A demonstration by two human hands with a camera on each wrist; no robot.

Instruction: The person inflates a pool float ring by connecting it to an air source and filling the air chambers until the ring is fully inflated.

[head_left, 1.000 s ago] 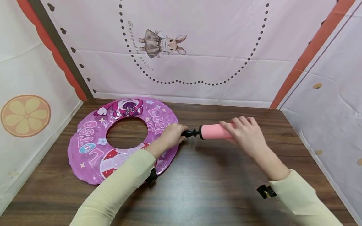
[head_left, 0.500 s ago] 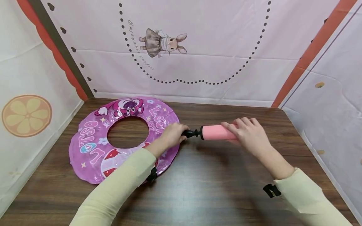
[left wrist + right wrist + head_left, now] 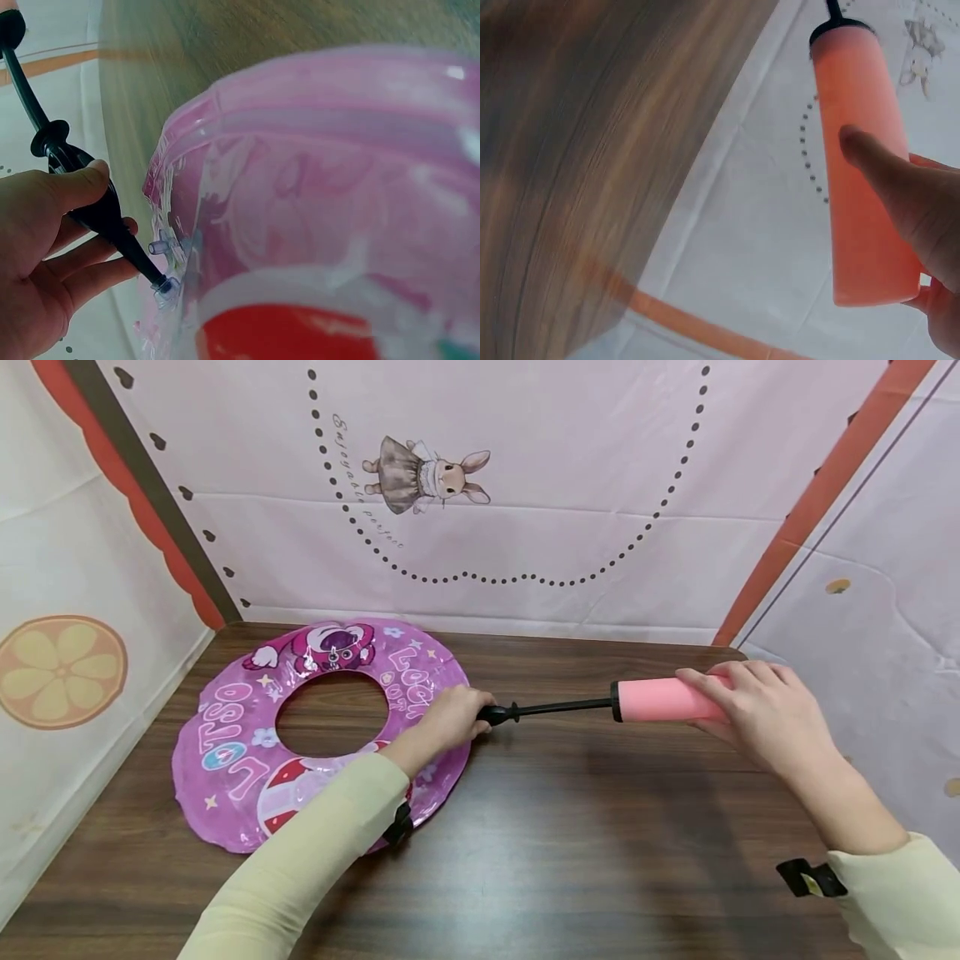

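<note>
From my remote seat I see the swim ring (image 3: pixel 225 739) lying on the left of the wooden table (image 3: pixel 540 860), its left rim puckered and slack-looking. The pump stretches from its right edge toward the right side. My left hand (image 3: pixel 453 718) pinches the black handle (image 3: pixel 101 214) between thumb and fingers; in the left wrist view its tapered tip meets the clear valve (image 3: pixel 166 292), though I can't tell how deep it sits. A second clear stub (image 3: pixel 160 246) is just beside it. My right hand (image 3: pixel 776 722) grips the pink barrel (image 3: pixel 660 700), thumb pressed on one side and the other fingers round the back, mostly hidden. A long length of black rod (image 3: pixel 562 707) shows between handle and barrel.

My main worry is the tip: a pull to the right with too loose a left pinch could drag it out of the valve. Tilting the barrel while the rod is this far out could bend the rod or twist the valve sideways. The barrel looks smooth, so the right fingers might slip along it under a hard push. And the ring, apparently light and soft, may slide or fold if the left hand shoves it.
</note>
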